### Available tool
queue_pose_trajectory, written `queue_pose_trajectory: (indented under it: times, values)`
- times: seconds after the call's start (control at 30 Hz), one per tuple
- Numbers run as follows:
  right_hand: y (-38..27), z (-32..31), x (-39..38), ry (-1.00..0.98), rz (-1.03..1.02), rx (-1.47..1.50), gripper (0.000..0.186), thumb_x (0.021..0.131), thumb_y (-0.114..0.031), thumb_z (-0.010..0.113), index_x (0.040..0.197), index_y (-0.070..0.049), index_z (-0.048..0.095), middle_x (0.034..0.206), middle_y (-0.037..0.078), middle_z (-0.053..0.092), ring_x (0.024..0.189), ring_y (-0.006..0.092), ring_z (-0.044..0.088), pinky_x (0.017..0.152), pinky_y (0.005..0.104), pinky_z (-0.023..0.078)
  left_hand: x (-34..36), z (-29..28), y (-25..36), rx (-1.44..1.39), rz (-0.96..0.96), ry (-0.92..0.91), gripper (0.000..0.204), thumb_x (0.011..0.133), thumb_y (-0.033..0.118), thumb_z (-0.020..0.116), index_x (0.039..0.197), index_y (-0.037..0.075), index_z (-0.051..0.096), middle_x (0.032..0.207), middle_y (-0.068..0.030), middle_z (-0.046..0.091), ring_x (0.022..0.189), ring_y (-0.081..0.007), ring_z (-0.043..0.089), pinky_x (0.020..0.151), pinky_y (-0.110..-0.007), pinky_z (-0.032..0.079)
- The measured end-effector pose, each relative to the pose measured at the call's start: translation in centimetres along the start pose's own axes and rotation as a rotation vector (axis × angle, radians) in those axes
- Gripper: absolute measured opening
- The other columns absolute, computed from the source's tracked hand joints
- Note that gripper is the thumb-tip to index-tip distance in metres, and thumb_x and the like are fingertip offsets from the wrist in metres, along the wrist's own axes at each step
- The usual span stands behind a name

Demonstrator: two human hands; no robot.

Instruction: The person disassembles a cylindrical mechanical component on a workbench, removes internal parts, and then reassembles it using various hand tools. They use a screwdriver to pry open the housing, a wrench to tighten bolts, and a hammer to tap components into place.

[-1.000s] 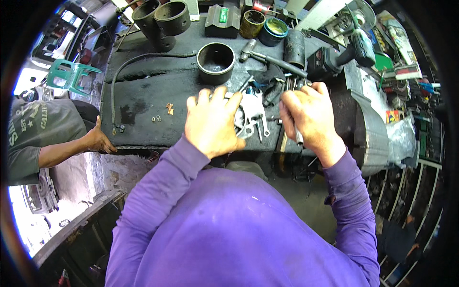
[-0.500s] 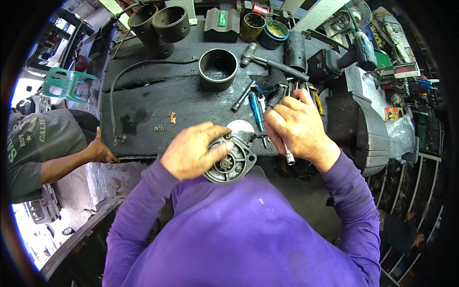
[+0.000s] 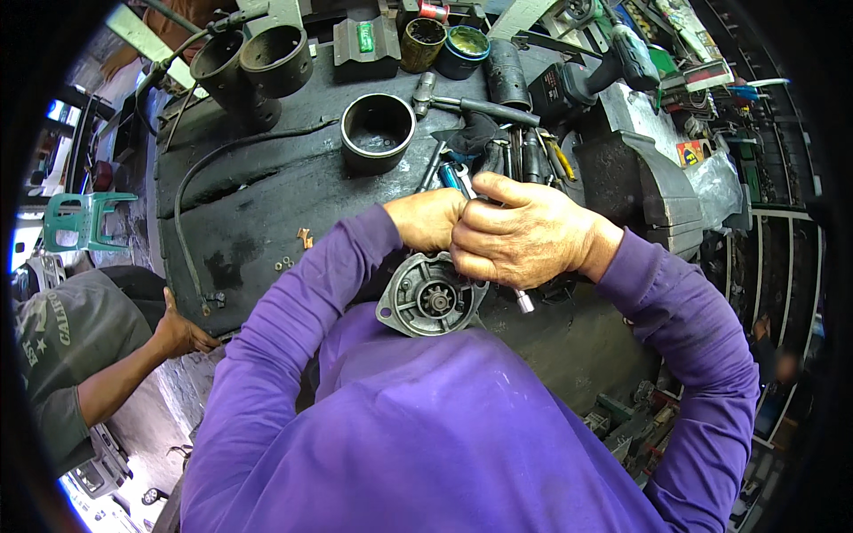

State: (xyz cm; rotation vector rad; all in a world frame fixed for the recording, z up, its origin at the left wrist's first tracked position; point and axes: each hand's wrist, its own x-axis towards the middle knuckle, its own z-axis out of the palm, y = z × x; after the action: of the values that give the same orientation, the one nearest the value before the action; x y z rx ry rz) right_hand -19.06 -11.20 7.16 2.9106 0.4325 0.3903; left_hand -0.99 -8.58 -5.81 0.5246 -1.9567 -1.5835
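Left hand: the left hand [image 3: 428,218] is at the bench edge, knuckles forward, its fingers behind the right hand; cannot tell what, if anything, they hold.
Right hand: the right hand [image 3: 531,235] is curled over a socket wrench [image 3: 525,303], whose bright socket end pokes out underneath.
Starter housing: the cast-metal starter housing [image 3: 411,298] lies just below both hands, against the purple garment [image 3: 418,391], its open face up; a toothed pinion [image 3: 437,301] sits in the central recess.
Grease tub: the blue-rimmed tub [image 3: 457,70] holds yellow-green grease.
Yellowish tin: the tin [image 3: 420,60], just left of the tub, has dark, smeared contents that are hard to identify.
Steel ring: the short hollow cylinder [image 3: 377,163] stands mid-bench, mouth up, its inside dark.
Upper-left cylinders: two dark hollow cylinders [image 3: 283,82] stand close together, open ends up.
Plastic bag: the clear bag [image 3: 713,194] lies at the right; its contents cannot be made out.
Tools: a ball-peen hammer [image 3: 493,109] lies between the steel ring and a cordless drill [image 3: 597,78].
Small parts: nuts [image 3: 283,264] rest loose beside copper-coloured scraps [image 3: 305,237].
Co-worker: another person's hand [image 3: 184,338] rests on the bench's left edge.
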Motion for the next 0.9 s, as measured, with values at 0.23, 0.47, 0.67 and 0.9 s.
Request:
queue_pose_trajectory:
  times: [0.23, 0.47, 0.67, 0.9]
  values:
    - [-3.0, -0.3, 0.9, -0.070, 0.368, -0.073, 0.016, 0.086, -0.027, 0.065, 0.084, -0.012, 0.065, 0.080, 0.000, 0.060, 0.082, 0.0212, 0.063, 0.091, 0.0407, 0.048, -0.7, 0.8, -0.9, -0.043, -0.172, 0.092, 0.025, 0.092, 0.011, 0.075, 0.116, 0.004, 0.078, 0.114, -0.0094, 0.081, 0.108, -0.0179, 0.074, 0.096, -0.038, 0.058]
    - [-0.6, 0.1, 0.4, -0.117, 0.331, 0.006, 0.019, 0.082, -0.032, 0.068, 0.078, -0.014, 0.065, 0.079, 0.001, 0.065, 0.086, 0.0211, 0.066, 0.097, 0.0429, 0.048, -1.7, 2.4, -0.8, 0.001, -0.032, 0.338, 0.030, 0.097, 0.015, 0.073, 0.126, 0.006, 0.075, 0.124, -0.0137, 0.078, 0.121, -0.0256, 0.073, 0.102, -0.039, 0.059]
    - [-1.4, 0.1, -0.4, -0.185, 0.389, 0.061, 0.018, 0.083, -0.031, 0.068, 0.080, -0.014, 0.066, 0.078, 0.000, 0.065, 0.084, 0.0211, 0.065, 0.093, 0.0442, 0.047, -1.5, 3.6, -1.5, 0.187, -0.114, 0.263, 0.015, 0.089, 0.014, 0.082, 0.103, 0.008, 0.080, 0.096, -0.0127, 0.082, 0.094, -0.0259, 0.079, 0.085, -0.042, 0.062]
    - [-2.5, -0.6, 0.5, -0.197, 0.371, -0.089, 0.017, 0.082, -0.030, 0.064, 0.087, -0.014, 0.063, 0.086, -0.001, 0.059, 0.089, 0.0208, 0.062, 0.107, 0.0410, 0.048, -1.5, 0.5, -1.3, -0.143, -0.035, 0.076, 0.021, 0.093, 0.014, 0.081, 0.113, 0.006, 0.081, 0.103, -0.0106, 0.083, 0.101, -0.0205, 0.080, 0.091, -0.038, 0.061]
